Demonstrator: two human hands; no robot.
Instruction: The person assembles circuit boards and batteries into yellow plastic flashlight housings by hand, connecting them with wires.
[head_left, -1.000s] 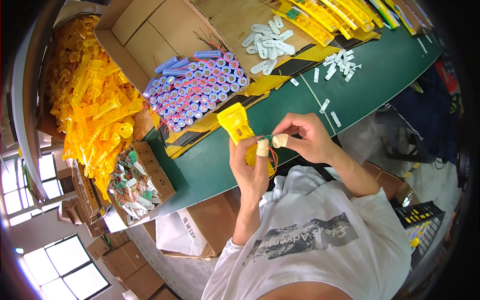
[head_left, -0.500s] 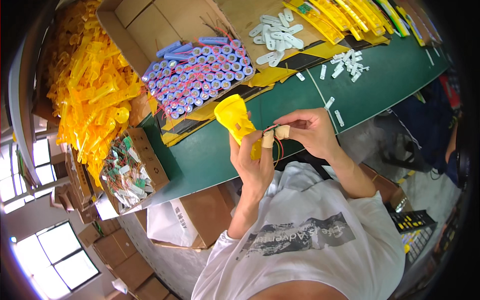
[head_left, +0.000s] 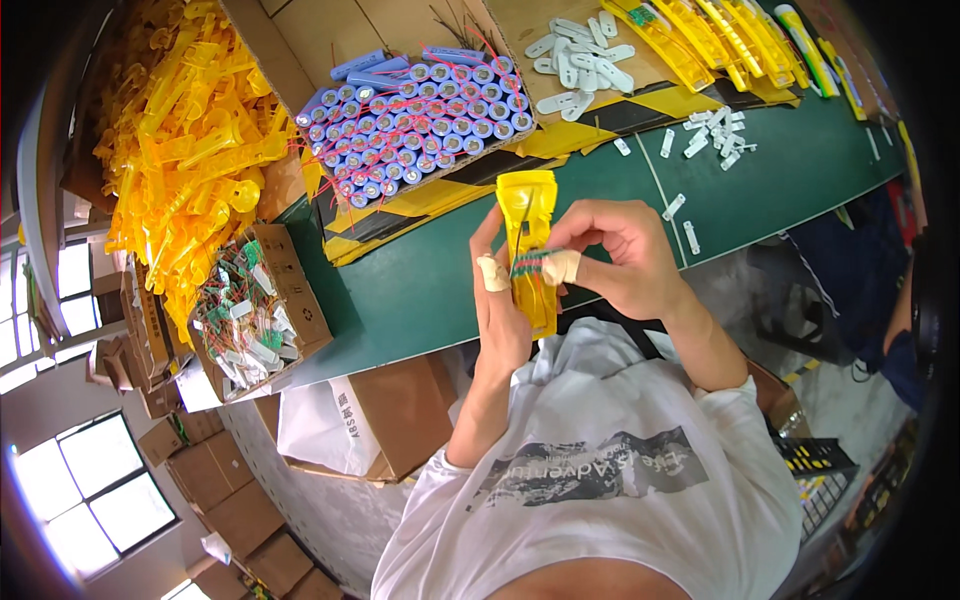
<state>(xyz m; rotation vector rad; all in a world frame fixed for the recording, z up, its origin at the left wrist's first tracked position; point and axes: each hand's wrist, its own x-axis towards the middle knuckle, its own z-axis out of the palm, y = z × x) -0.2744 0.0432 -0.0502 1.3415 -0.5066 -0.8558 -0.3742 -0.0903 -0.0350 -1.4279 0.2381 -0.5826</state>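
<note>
My left hand (head_left: 500,295) grips a yellow plastic housing (head_left: 530,205) from its left side, with its hollow inner face turned up toward me. A small green circuit board (head_left: 528,263) with red and dark wires lies across the middle of the housing. The thumb and forefinger of my right hand (head_left: 615,260) pinch the board's right end. Beige tape wraps fingertips on both hands. Part of the wiring is hidden behind my fingers.
A carton of blue battery cells (head_left: 430,125) stands beyond my hands. Yellow housings (head_left: 190,160) are heaped at left, above a box of wired boards (head_left: 245,320). Pale strips (head_left: 585,65), small white pieces (head_left: 715,135) and assembled yellow units (head_left: 700,40) lie along the green table (head_left: 400,315).
The yellow housing has been turned from its outer side to its hollow side and stands more upright. My right hand has brought the board over it.
</note>
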